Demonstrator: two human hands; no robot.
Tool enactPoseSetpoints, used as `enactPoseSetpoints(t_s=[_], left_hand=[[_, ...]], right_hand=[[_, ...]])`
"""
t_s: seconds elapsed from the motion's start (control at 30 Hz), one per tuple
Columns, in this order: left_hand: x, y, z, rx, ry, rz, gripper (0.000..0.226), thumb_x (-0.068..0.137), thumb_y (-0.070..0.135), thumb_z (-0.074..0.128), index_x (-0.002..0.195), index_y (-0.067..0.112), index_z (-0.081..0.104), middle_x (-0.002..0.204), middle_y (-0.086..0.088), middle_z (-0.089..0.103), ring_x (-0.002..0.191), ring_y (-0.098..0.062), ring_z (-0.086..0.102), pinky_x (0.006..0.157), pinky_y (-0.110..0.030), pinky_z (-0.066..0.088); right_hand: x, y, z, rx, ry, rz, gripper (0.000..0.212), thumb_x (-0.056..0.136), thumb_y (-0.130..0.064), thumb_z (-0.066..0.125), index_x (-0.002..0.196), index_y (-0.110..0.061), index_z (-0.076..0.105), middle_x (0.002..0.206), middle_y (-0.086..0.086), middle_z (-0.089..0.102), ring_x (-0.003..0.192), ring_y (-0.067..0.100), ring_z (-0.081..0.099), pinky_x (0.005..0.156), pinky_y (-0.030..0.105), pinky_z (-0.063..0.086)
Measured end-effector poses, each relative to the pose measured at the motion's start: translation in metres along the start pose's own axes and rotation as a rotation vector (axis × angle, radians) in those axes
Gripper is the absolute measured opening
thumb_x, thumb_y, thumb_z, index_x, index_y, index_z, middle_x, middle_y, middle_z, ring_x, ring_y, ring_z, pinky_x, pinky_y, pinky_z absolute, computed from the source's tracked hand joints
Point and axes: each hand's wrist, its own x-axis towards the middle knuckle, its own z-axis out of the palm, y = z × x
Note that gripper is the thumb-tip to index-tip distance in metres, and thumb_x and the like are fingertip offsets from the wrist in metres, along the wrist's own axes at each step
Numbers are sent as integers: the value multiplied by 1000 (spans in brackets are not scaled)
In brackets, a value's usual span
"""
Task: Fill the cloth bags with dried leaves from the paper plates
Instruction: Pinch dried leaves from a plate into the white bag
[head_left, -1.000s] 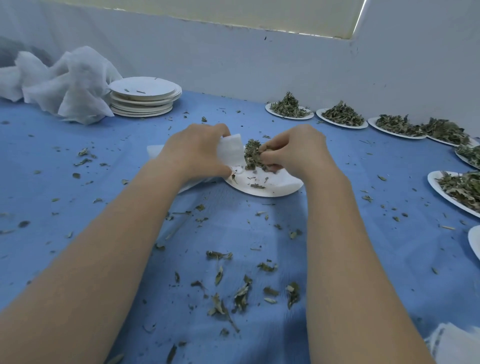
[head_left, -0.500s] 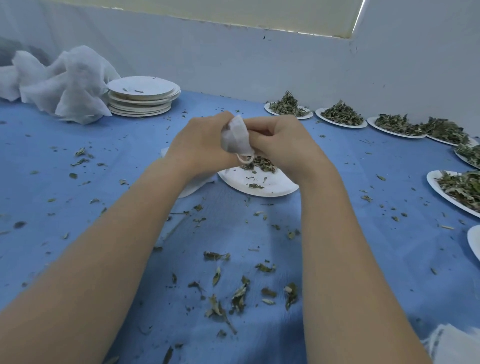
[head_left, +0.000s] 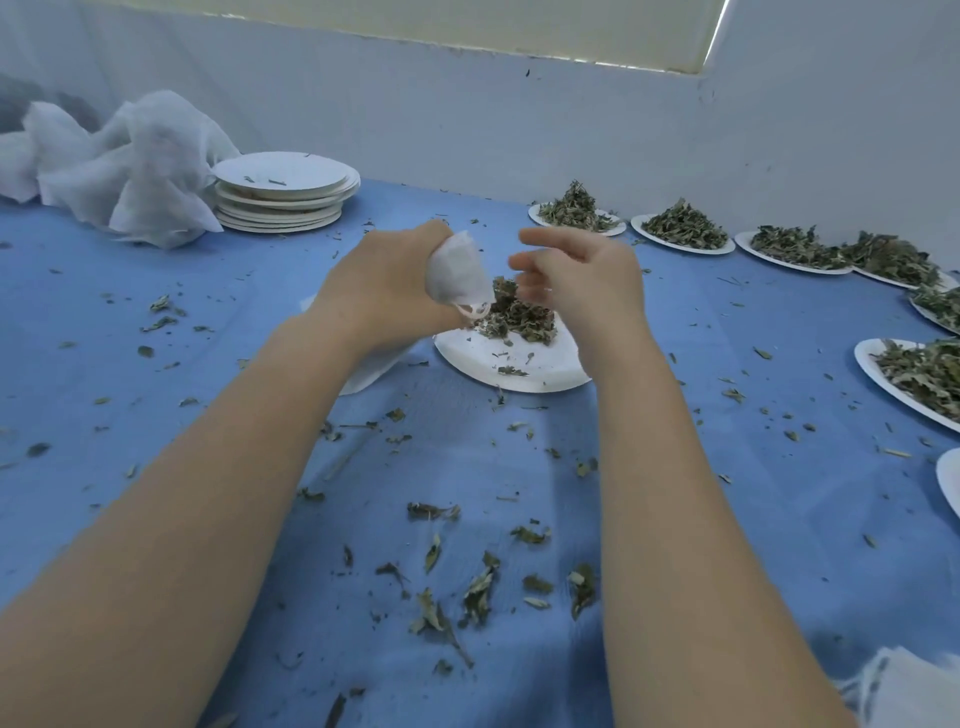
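Note:
My left hand (head_left: 384, 288) grips a small white cloth bag (head_left: 457, 273), lifted above the table with its mouth turned down and to the right. Under the bag a paper plate (head_left: 498, 366) carries a small heap of dried leaves (head_left: 519, 317). My right hand (head_left: 576, 280) hovers just right of the bag, blurred, fingers loosely curled and holding nothing that I can see. It hangs above the leaf heap and stands apart from the bag.
A stack of paper plates (head_left: 285, 189) and a heap of white cloth (head_left: 130, 166) lie at the back left. Several plates of dried leaves (head_left: 680, 231) line the back and right edge. Loose leaf bits (head_left: 478, 592) scatter over the blue table cover. More white cloth (head_left: 904, 691) shows bottom right.
Both hands rose from the plate with the bag. My right hand has since let go of the bag and drawn off to the right, uncovering the leaf heap.

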Motion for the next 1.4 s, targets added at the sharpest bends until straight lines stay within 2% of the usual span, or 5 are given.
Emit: enactPoseSetpoints(t_s=[0.27, 0.43, 0.7, 1.0, 1.4], left_hand=[[1, -7, 1, 0, -45, -32, 35, 73, 34, 68, 103, 22, 55, 85, 3, 55, 89, -20, 46, 72, -32, 41], [0, -8, 1, 11, -73, -24, 32, 73, 34, 67, 66, 32, 36, 69, 12, 44, 78, -21, 42, 64, -28, 29], [-1, -5, 2, 20, -88, -52, 32, 74, 35, 66, 66, 32, 36, 70, 11, 44, 80, -20, 41, 61, -28, 28], [-1, -4, 1, 13, -157, -63, 36, 69, 25, 71, 90, 36, 44, 86, 2, 54, 85, -22, 49, 63, -28, 34], [0, -3, 4, 110, -116, -36, 42, 69, 27, 70, 106, 24, 51, 80, 4, 50, 82, -23, 47, 54, -27, 31]], right_hand=[[2, 22, -2, -826, -169, 24, 58, 90, 2, 31, 143, -21, 37, 148, 0, 36, 131, 21, 36, 93, 27, 35], [2, 22, -6, -780, -71, 31, 52, 86, 3, 36, 124, -23, 60, 126, 5, 57, 107, 22, 54, 81, 30, 48], [5, 29, 1, -901, -159, 44, 46, 89, -42, 54, 133, -27, 51, 133, 6, 46, 121, 22, 45, 90, 32, 39], [9, 21, -9, -625, 80, -87, 17, 91, -23, 61, 103, -19, 73, 79, -5, 64, 66, 5, 53, 54, 6, 39], [5, 0, -14, -427, -146, -95, 16, 86, -18, 67, 102, -18, 72, 88, -4, 70, 77, 8, 61, 90, 30, 51]])
